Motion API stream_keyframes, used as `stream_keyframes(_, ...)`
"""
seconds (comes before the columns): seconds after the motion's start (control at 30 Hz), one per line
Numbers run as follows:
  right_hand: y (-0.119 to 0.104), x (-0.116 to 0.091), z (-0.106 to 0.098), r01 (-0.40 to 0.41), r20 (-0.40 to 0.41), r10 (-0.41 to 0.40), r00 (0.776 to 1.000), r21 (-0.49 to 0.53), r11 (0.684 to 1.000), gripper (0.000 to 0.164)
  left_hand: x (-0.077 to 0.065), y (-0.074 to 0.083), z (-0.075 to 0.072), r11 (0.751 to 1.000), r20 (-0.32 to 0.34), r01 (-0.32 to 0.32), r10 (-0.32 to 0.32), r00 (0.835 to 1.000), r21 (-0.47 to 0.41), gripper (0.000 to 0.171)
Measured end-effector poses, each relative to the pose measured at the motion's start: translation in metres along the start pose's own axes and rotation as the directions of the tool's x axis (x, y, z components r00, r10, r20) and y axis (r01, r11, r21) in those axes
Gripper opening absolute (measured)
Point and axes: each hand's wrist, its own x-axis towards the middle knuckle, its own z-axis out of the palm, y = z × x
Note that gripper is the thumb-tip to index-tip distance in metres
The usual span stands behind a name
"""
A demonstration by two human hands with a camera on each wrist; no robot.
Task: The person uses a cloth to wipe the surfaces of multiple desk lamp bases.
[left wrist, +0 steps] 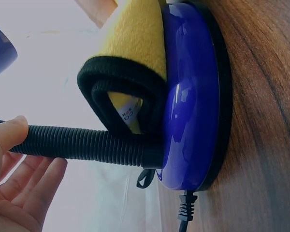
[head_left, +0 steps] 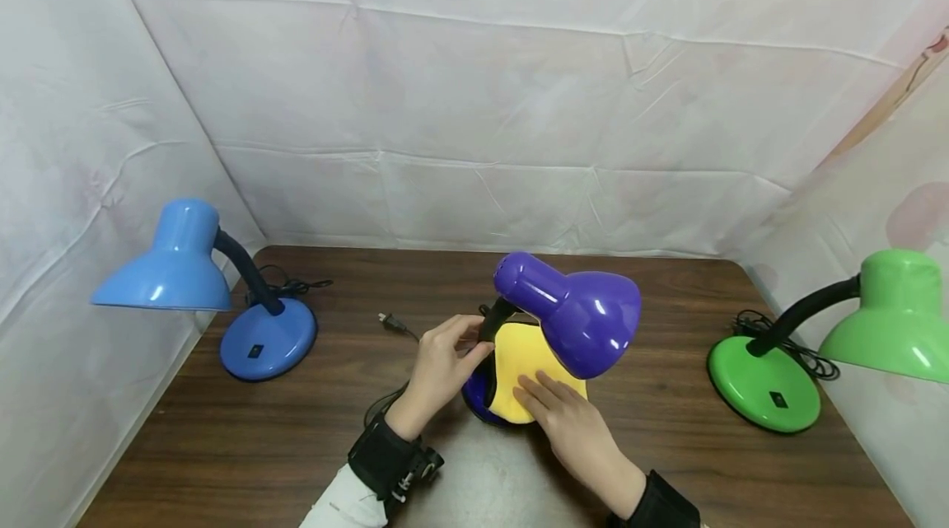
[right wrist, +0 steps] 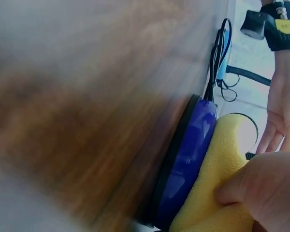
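Observation:
A purple desk lamp (head_left: 593, 318) stands on the table, its shade tilted toward the right. My left hand (head_left: 437, 367) pinches the lamp's black ribbed neck (left wrist: 92, 145) between thumb and fingers, some way above the base. Over the lamp's purple base (left wrist: 195, 96) lies a folded yellow cloth (head_left: 515, 363) with black edging. My right hand (head_left: 574, 425) rests on that cloth with its fingers extended, and in the right wrist view its thumb touches the yellow fabric. The cloth and shade hide much of the base from above.
A blue desk lamp (head_left: 268, 338) stands at the left, a green one (head_left: 764, 384) at the right, each with a coiled cord behind. The purple lamp's plug (head_left: 393, 322) lies left of it on the wooden table (head_left: 222, 462). White cloth walls (head_left: 474, 100) enclose the table.

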Motion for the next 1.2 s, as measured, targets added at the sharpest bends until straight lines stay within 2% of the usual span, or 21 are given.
stream_keyframes(0.13,0.005,0.008,0.003,-0.013,0.028,0.013,1.000,0.004,1.000,0.051,0.000,0.001,-0.001,1.000,0.006,0.006,-0.006,1.000,0.000,0.023)
stream_keyframes(0.27,0.011,0.015,0.007,-0.021,0.017,0.021,1.000,-0.008,1.000,0.050,0.000,0.001,-0.001,1.000,0.007,0.001,-0.001,1.000,0.001,0.023)
stream_keyframes(0.47,0.020,0.026,0.014,-0.018,-0.032,0.015,0.999,-0.082,0.996,0.041,0.000,0.001,0.000,1.000,0.002,-0.016,0.016,1.000,0.006,0.024)
stream_keyframes(0.7,0.029,0.035,0.019,0.024,-0.122,-0.051,0.991,-0.214,0.976,0.030,0.001,0.000,0.000,1.000,0.009,-0.001,0.001,1.000,0.001,0.024)
stream_keyframes(0.93,0.035,0.046,0.020,0.009,-0.163,-0.037,0.986,-0.169,0.986,0.023,0.001,0.000,0.000,1.000,-0.002,-0.013,0.013,1.000,0.003,0.025)
stream_keyframes(1.2,0.034,0.047,0.019,0.007,-0.166,-0.039,0.985,-0.186,0.983,0.025,0.000,0.000,0.000,1.000,0.001,-0.008,0.008,1.000,0.003,0.026)
